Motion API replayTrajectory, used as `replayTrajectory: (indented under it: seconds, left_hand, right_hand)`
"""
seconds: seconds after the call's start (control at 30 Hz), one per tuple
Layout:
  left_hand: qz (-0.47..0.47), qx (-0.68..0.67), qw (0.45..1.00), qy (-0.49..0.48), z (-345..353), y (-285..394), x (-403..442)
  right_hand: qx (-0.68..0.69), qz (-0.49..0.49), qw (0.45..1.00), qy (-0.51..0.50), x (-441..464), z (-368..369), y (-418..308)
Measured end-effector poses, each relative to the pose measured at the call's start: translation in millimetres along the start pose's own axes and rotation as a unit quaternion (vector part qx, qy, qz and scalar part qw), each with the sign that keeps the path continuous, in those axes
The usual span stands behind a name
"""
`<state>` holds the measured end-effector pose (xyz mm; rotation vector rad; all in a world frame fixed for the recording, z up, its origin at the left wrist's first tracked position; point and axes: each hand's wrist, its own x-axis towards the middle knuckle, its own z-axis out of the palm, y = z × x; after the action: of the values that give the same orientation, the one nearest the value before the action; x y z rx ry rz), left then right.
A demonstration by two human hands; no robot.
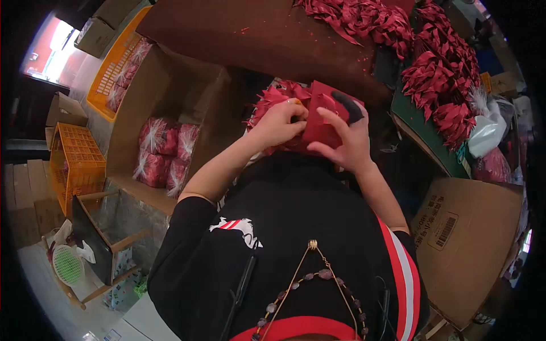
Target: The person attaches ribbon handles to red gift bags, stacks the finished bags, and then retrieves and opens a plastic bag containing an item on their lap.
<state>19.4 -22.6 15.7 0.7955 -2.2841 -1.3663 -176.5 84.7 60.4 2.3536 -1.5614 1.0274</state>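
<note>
At the far left we see a green-strung racket [68, 265] lying by a wooden-framed chair [94, 238], with an orange crate [77, 153] above it. Next comes a yellow crate [108, 74] holding bagged red goods, and beside it we have an open cardboard box [128, 136] with clear-bagged red bundles [154, 167] packed in one end. The brown surface [244, 40] stretches across the top, dotted with red scraps.

In the middle, before our black shirt, a bunch of red ribbons [264, 111] lies under and beyond our left grip [280, 124]. Its fingers are curled in close to the thumb; we cannot tell whether anything is pinched between them. Just to its right is the flat red piece [323, 132], tilted up against the ribbons. Our right grip [354, 142] is spread wide over it, thumb and fingers well apart, one finger in a dark cover [348, 108]; how firmly it has hold, we cannot say.

Farther right, a heap of red ribbons [438, 74] covers much of a green surface [418, 128], near a white plastic bag [487, 131]. Below stands a printed carton [472, 244].
</note>
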Motion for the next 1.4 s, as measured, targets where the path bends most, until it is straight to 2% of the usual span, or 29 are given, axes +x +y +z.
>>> replayTrajectory:
  seconds: [0.07,0.13,0.17,0.3,0.37,0.4,0.47,0.5,0.53,0.6,0.63,0.77,0.83,0.87,0.93,0.97,1.03,1.07,1.13,1.17,1.2,1.27,1.3,1.33,1.4]
  left_hand:
    - [0.036,0.012,0.997,0.070,1,7,0]
    - [0.064,0.032,0.992,0.106,2,12,-5]
    - [0.090,0.050,0.985,0.141,2,15,-6]
    - [0.096,0.097,0.977,0.166,-5,25,-10]
    - [0.108,0.127,0.975,0.149,-13,31,-14]
    - [0.108,0.129,0.974,0.149,-17,32,-15]
    - [0.113,0.236,0.947,0.185,-29,31,-19]
    - [0.117,0.231,0.932,0.255,-42,37,-21]
    - [0.104,0.251,0.919,0.285,-57,34,-25]
    - [0.117,0.264,0.906,0.310,-70,29,-29]
    - [0.143,0.268,0.900,0.313,-70,26,-28]
    - [0.167,0.187,0.909,0.333,-67,27,-27]
    - [0.162,0.076,0.890,0.419,-57,39,-25]
    - [0.163,0.159,0.875,0.426,-57,35,-27]
    - [0.256,0.183,0.860,0.401,-50,53,-28]
    - [0.244,0.214,0.870,0.372,-43,60,-29]
    - [0.200,0.203,0.909,0.304,-24,66,-25]
    - [0.200,0.159,0.923,0.287,-18,55,-17]
    - [0.069,-0.067,0.965,0.245,-8,48,-12]
    - [0.039,-0.102,0.968,0.226,-9,40,-7]
    - [0.041,-0.101,0.968,0.227,-10,33,-4]
    - [-0.014,0.079,0.984,0.156,-11,17,-3]
    - [-0.061,0.135,0.974,0.173,-3,9,-2]
    - [-0.058,0.138,0.973,0.174,1,9,-2]
    - [-0.015,0.295,0.919,0.262,8,12,-2]
  right_hand:
    - [0.026,0.000,1.000,0.008,-10,2,9]
    - [0.062,0.117,0.990,-0.045,-20,6,12]
    - [0.032,0.104,0.993,-0.039,-21,7,13]
    - [0.029,0.122,0.991,-0.054,-27,6,20]
    - [0.067,0.105,0.992,0.022,-28,8,21]
    - [0.068,0.106,0.992,0.024,-28,8,22]
    - [-0.011,0.065,0.994,0.088,-30,6,26]
    - [-0.037,0.112,0.986,0.121,-33,2,33]
    - [0.049,0.145,0.969,0.195,-36,6,46]
    - [0.019,0.093,0.975,0.202,-38,-4,49]
    - [-0.047,0.011,0.982,0.184,-31,-12,44]
    - [-0.057,-0.032,0.974,0.216,-18,-25,46]
    - [-0.125,-0.074,0.965,0.220,0,-45,40]
    - [-0.150,-0.075,0.958,0.233,10,-51,36]
    - [-0.080,0.027,0.978,0.190,25,-57,27]
    - [0.012,0.079,0.983,0.165,39,-60,14]
    - [0.138,0.118,0.976,0.118,55,-54,13]
    - [0.216,0.203,0.953,0.069,56,-48,15]
    - [0.241,0.231,0.942,0.043,60,-31,38]
    - [0.266,0.264,0.927,0.015,62,-20,55]
    - [0.242,0.276,0.929,0.039,64,-8,80]
    - [0.086,0.295,0.950,0.063,75,-1,124]
    - [0.004,0.294,0.955,0.043,79,3,147]
    - [0.004,0.293,0.955,0.046,83,10,166]
    - [-0.214,0.290,0.933,0.002,90,26,198]
